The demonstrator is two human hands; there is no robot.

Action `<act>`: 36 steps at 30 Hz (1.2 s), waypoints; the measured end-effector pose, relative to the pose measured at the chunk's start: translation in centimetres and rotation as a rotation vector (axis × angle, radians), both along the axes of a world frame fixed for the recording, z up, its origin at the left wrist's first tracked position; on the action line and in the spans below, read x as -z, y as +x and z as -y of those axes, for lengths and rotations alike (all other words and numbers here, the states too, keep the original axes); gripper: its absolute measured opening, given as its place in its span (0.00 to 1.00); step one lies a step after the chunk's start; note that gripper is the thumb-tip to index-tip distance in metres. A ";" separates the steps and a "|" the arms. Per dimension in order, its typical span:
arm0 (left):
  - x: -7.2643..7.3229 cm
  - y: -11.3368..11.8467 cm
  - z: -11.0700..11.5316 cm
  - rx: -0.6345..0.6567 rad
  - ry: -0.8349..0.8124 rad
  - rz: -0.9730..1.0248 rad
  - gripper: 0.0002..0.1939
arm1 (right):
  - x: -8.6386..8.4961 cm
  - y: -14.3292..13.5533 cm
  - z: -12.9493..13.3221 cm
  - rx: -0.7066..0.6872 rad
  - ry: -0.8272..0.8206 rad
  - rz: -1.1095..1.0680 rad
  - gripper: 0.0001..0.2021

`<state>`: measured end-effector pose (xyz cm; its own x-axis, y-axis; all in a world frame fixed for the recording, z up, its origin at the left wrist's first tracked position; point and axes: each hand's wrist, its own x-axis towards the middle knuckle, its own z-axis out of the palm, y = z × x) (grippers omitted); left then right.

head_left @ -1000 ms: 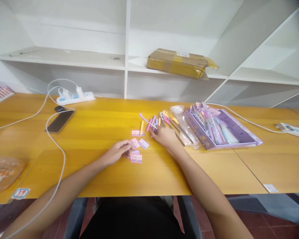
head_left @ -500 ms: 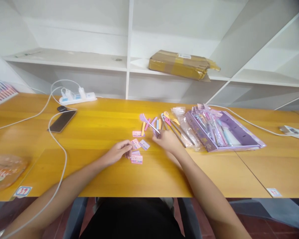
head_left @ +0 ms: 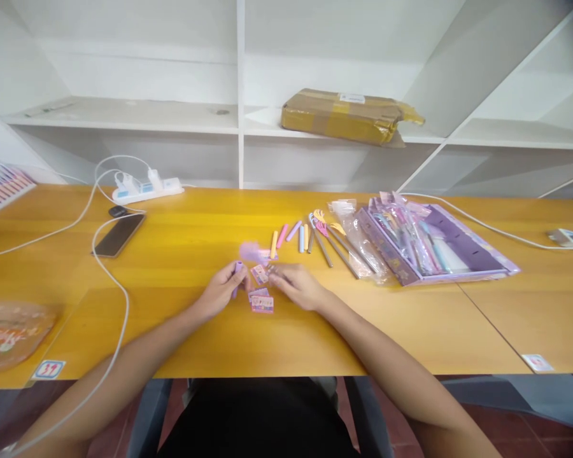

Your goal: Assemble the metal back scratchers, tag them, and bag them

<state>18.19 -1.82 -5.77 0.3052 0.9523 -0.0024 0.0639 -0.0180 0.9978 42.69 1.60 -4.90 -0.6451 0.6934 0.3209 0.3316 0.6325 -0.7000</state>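
My left hand (head_left: pixel 222 289) is closed round a purple tube-shaped handle (head_left: pixel 239 267), which stands nearly upright. My right hand (head_left: pixel 296 285) has its fingers closed on the rod of a back scratcher, whose purple claw head (head_left: pixel 251 252) is smeared by motion. Between and below the hands lie small printed cards, among them a pink card (head_left: pixel 262 305) and another card (head_left: pixel 258 274). Beyond them sit loose coloured handles, such as a yellow handle (head_left: pixel 274 244) and a pink handle (head_left: pixel 282 236). To their right, several metal-rod back scratchers (head_left: pixel 344 252) lie fanned out.
An open purple box (head_left: pixel 458 278) with wrapped pieces stands at the right beside clear plastic bags (head_left: pixel 348 219). A phone (head_left: pixel 119 235), a power strip (head_left: pixel 149 189) and a white cable (head_left: pixel 124 299) are at the left. A cardboard box (head_left: pixel 339 117) rests on the shelf.
My right hand has moved left and down with the back scratcher, towards my left hand. The purple handle now shows in my left hand, which held no visible handle before.
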 end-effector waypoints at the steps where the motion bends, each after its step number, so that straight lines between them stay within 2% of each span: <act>1: 0.1 -0.2 0.0 0.021 -0.016 0.001 0.23 | 0.1 0.3 -0.3 0.066 -0.015 -0.080 0.27; 3: 0.2 -0.4 0.2 0.074 -0.031 -0.011 0.22 | 0.3 0.9 -1.0 0.190 -0.092 -0.246 0.31; 6: -0.1 -0.4 0.6 0.137 0.030 -0.115 0.21 | 0.4 1.2 -1.7 0.285 -0.339 -0.488 0.31; 8: -0.4 -0.2 0.8 0.174 0.094 -0.198 0.21 | 0.4 1.2 -1.9 0.278 -0.480 -0.619 0.26; 10: -0.8 0.0 0.9 0.206 0.135 -0.257 0.21 | 0.3 1.1 -1.9 0.250 -0.540 -0.692 0.22; 14: -1.1 0.1 0.8 0.246 0.152 -0.310 0.22 | 0.4 0.8 -1.7 0.150 -0.610 -0.728 0.23; 20: -1.0 -0.1 0.7 0.260 0.189 -0.352 0.22 | 0.8 0.4 -1.1 0.113 -0.653 -0.650 0.22; 28: -1.5 0.1 0.8 0.253 0.210 -0.422 0.21 | 1.0 0.8 -1.1 0.041 -0.629 -0.660 0.21; 36: -1.7 0.1 0.8 0.275 0.224 -0.429 0.18 | 1.4 1.2 -1.0 0.011 -0.597 -0.545 0.26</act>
